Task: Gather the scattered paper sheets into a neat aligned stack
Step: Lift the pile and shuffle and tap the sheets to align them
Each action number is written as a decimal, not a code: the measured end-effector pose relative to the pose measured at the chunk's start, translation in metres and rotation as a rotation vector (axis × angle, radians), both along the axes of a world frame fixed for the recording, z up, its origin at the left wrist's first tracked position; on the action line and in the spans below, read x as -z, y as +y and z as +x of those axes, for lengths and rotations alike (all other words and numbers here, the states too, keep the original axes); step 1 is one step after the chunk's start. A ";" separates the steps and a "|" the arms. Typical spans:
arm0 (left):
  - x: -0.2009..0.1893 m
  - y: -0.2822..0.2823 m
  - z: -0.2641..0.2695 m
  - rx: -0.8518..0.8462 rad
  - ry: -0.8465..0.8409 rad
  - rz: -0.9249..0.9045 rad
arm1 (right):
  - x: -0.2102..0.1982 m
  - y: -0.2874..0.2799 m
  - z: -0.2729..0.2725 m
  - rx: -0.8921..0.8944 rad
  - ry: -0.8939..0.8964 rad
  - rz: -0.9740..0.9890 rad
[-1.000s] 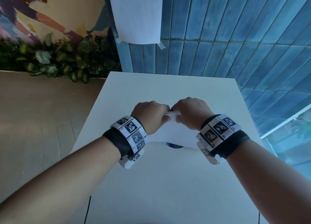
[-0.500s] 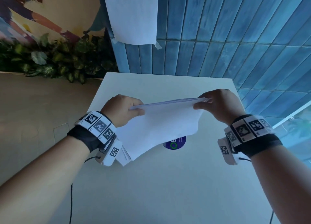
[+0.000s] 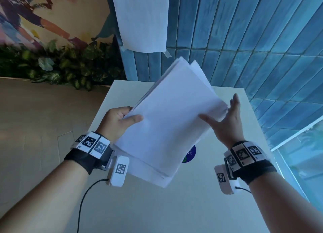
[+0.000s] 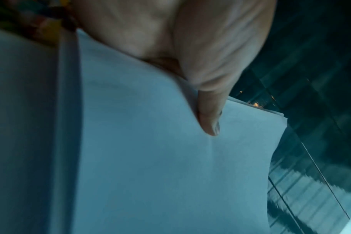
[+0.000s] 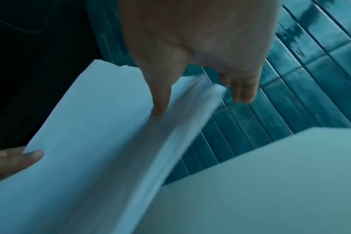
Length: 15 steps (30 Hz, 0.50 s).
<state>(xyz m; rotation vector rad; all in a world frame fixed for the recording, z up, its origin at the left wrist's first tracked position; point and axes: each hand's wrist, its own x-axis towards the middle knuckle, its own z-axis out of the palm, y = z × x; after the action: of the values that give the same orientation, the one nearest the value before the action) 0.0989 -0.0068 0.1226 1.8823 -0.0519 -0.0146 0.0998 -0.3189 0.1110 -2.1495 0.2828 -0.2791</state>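
A bundle of white paper sheets [image 3: 167,117] is held tilted in the air above the white table [image 3: 174,206], its far corners fanned apart. My left hand [image 3: 120,119] grips the bundle's left edge, thumb on top of the sheets [image 4: 170,158] and fingers underneath. My right hand [image 3: 225,122] stands with straight fingers against the bundle's right edge; its thumb lies on the top sheet [image 5: 86,134] and the fingers reach past the sheet edges. The sheet edges look uneven at the near and far ends.
A round blue sticker [image 3: 190,154] on the table shows under the bundle. One white sheet [image 3: 141,17] is taped to the blue tiled wall [image 3: 244,40] behind the table. Plants [image 3: 57,66] line the floor at the left. Cables hang from both wrist cameras.
The bundle has risen from near the table and turned from lying crosswise to pointing away from me. My right hand has let go of its pinch and now lies flat against the edge.
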 end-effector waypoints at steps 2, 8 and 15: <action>0.008 0.001 -0.004 -0.074 0.022 -0.084 | 0.012 0.002 -0.003 0.008 0.113 0.224; 0.033 -0.008 -0.015 -0.123 0.073 -0.194 | 0.034 0.012 -0.002 -0.179 0.165 0.766; 0.037 -0.014 -0.010 -0.027 0.052 -0.025 | 0.012 0.020 -0.002 -0.320 -0.028 0.533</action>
<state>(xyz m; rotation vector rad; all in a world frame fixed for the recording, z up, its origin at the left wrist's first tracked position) 0.0894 -0.0212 0.0859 1.8567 0.0092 -0.0441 0.0981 -0.2987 0.0990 -1.6290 -0.0102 -0.0393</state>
